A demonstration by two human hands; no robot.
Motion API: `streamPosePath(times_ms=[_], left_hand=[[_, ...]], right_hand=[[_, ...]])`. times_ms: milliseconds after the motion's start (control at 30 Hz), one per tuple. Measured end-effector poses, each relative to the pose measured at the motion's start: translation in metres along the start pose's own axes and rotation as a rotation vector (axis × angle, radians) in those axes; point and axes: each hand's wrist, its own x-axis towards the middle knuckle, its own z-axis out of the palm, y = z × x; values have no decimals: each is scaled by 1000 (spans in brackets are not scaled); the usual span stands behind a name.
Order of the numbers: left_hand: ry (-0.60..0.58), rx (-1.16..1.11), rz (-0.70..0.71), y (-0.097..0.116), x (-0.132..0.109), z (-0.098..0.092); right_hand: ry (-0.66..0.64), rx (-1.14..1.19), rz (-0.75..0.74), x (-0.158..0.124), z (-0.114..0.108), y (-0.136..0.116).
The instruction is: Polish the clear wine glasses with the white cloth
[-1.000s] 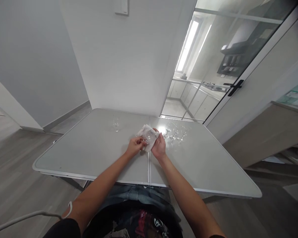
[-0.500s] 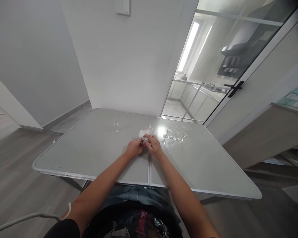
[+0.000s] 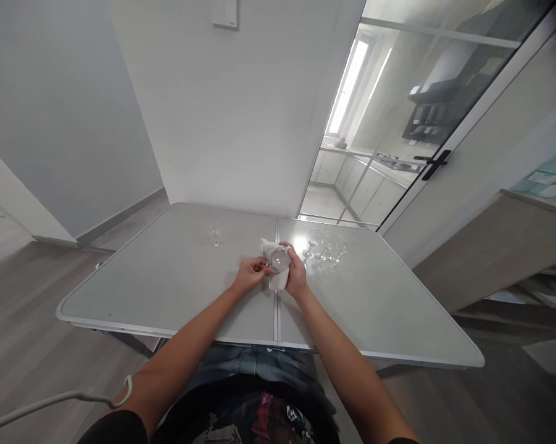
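Note:
Above the middle seam of the table, a clear stemmed glass [image 3: 280, 261] lies tilted on its side between my hands. My left hand [image 3: 250, 275] pinches it at its left end, with the fingers closed near the stem. My right hand [image 3: 297, 271] is closed round a white cloth [image 3: 278, 282], which lies under and behind the glass's bowl. The right thumb and fingers are at the right side of the bowl.
On the grey folding table [image 3: 166, 277], one stemmed glass [image 3: 215, 235] stands at the back left. Three more stemmed glasses [image 3: 323, 254] stand close together just right of my right hand. A wall [image 3: 231, 135] and a glazed door [image 3: 374, 123] border the far edge.
My right hand has moved right and turned, from lying over the left fingers to gripping the cloth. The cloth is spread wider, and the glass's bowl now shows.

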Motion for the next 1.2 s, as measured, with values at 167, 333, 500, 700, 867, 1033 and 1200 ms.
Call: streamPosePath(times_ms=[167,333,500,700,867,1033,1200], left_hand=[[66,-173,-164,0,6,7],[94,-83,-191,0,6,3],[94,373,84,-7,2,-2],[-78,660,252,-6,-6,-8],[-81,534,222,2,-11,-7],[18,163,107,4,-6,-1],[87,-175,-41,4,0,8]], right_hand=[[162,-202,-181,-7,7,9],[19,-641,-355,-11,-4,4],[-289,-1024,-471,-5,-2,-1],[-119,-836,-231,2,-7,-7],[-68,-319,-39,5,-20,-16],[-27,-9,61,5,-14,-13],[-51,21,-4,3,1,-1]])
